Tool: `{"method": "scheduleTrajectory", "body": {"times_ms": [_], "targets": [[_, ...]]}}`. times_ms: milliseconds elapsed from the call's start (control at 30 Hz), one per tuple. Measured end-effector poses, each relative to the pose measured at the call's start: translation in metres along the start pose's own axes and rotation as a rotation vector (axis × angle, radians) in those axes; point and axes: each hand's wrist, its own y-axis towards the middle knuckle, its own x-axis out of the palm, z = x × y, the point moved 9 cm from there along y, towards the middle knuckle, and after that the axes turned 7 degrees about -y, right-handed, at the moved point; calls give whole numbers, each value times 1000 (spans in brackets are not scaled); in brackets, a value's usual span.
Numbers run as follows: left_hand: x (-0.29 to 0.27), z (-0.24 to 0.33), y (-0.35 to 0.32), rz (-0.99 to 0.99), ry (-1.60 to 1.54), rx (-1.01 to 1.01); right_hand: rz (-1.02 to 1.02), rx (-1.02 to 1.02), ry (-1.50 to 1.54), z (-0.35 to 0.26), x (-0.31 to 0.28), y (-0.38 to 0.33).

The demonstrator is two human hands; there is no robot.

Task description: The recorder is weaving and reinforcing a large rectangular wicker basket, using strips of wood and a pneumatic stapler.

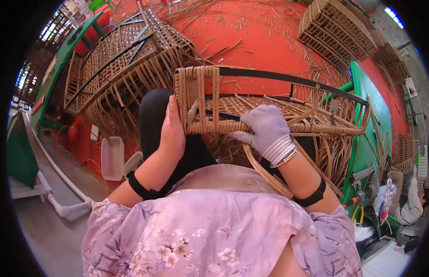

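So the floor [251,37] here is painted bright red and littered with loose cane strips, with green-framed work tables on the left [62,55] and right [369,101] edges. Finished woven crates [334,27] are stacked up top right, and a big half-woven frame [126,64] with dangling strands sits upper left. No readable labels or signs that I can pick out, just a white plastic container [112,157] down by the left side on the floor. Another person [410,203] is sitting off at the far right edge. The main thing is the rattan basket [251,106] with a dark metal frame, resting across the person's lap, right in the middle. The bare left hand [172,134] is pressed flat against the basket's left end, fingers together and wrapped along the woven corner. The gloved right hand [268,131] sits on the near rim, its fingers curled over the thick woven edge and pinching a loose cane strip [265,173] that trails down toward the lap.
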Motion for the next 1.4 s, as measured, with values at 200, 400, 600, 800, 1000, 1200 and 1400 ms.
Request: {"method": "scheduleTrajectory", "body": {"times_ms": [200, 400, 600, 800, 1000, 1200, 1400], "targets": [[-8, 38, -7, -59, 186, 316, 38, 24, 273, 7, -27, -16], [83, 94, -82, -562, 1117, 1066, 14, 7, 146, 13, -42, -52], [133, 37, -94, -726, 1276, 954, 122, 42, 191, 20, -46, -51], [146, 13, -79, -824, 1359, 904, 365, 152, 11, 53, -96, -75], [137, 10, -74, -719, 1471, 872, 592, 619, -206, 163, -143, -178], [141, 3, -62, -741, 1640, 840, 50, 833, -346, 238, -80, -218], [149, 3, -57, -777, 1628, 911, -143, 821, -509, 266, -58, -209]]}}
